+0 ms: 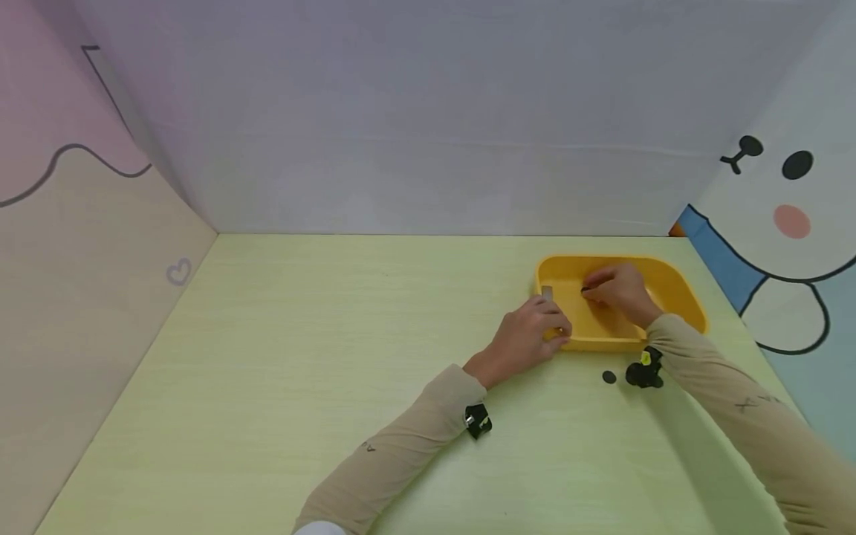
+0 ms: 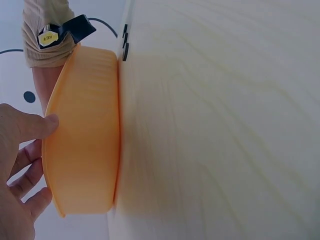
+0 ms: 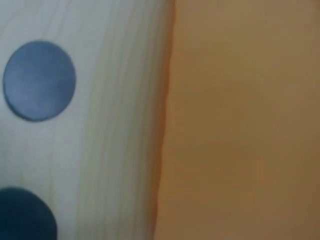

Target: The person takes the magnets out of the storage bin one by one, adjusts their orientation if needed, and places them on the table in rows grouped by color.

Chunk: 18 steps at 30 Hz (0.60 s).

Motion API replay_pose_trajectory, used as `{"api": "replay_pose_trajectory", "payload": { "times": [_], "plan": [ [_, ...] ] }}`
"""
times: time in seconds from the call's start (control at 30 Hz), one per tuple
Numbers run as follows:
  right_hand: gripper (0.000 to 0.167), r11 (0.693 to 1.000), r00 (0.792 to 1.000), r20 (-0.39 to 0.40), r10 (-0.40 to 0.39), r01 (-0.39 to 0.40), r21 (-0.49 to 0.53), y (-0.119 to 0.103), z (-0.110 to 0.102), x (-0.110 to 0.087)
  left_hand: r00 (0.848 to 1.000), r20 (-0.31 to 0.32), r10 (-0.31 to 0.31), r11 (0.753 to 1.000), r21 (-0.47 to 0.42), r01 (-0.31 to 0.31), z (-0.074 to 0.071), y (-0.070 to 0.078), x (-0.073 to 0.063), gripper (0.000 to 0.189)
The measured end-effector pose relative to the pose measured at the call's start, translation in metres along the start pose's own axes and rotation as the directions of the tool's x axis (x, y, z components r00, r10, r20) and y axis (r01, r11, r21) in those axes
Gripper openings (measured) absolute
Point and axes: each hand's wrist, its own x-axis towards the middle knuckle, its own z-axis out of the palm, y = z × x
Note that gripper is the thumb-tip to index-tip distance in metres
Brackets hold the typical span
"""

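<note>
A yellow tray [image 1: 602,344] with raised walls stands at the right of the table. My left hand [image 1: 524,334] holds its near left corner; in the left wrist view the thumb [image 2: 40,126] lies at the rim of the tray [image 2: 85,135] and the other fingers reach over it. Inside the tray's outline, my right hand [image 1: 618,291] pinches a small black disc [image 1: 585,289] between thumb and fingertips. The right wrist view shows none of the hand, only the tray wall [image 3: 240,120] and a loose black disc [image 3: 40,81] beside it.
In front of the tray a single black disc [image 1: 608,377] lies on the table, with a cluster of black discs [image 1: 642,376] under the right wrist. A small grey strip [image 1: 547,292] shows at the tray's left wall. Printed fabric walls [image 1: 428,148] enclose the table.
</note>
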Motion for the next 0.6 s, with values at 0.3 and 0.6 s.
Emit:
{"api": "replay_pose_trajectory", "payload": {
  "times": [0.3,0.6],
  "plan": [
    [0.021,0.991,0.994,0.033,-0.106,0.108,-0.077,-0.0051,0.0022,-0.0024,1.000,-0.012,-0.008,1.000,-0.003,0.008,-0.0018,-0.0003,-0.0008,0.007],
    [0.017,0.979,0.990,0.012,-0.139,0.139,-0.148,-0.0072,0.0057,-0.0015,1.000,-0.017,-0.005,1.000,-0.009,0.005,-0.0003,-0.0010,-0.0003,0.007]
  ]
}}
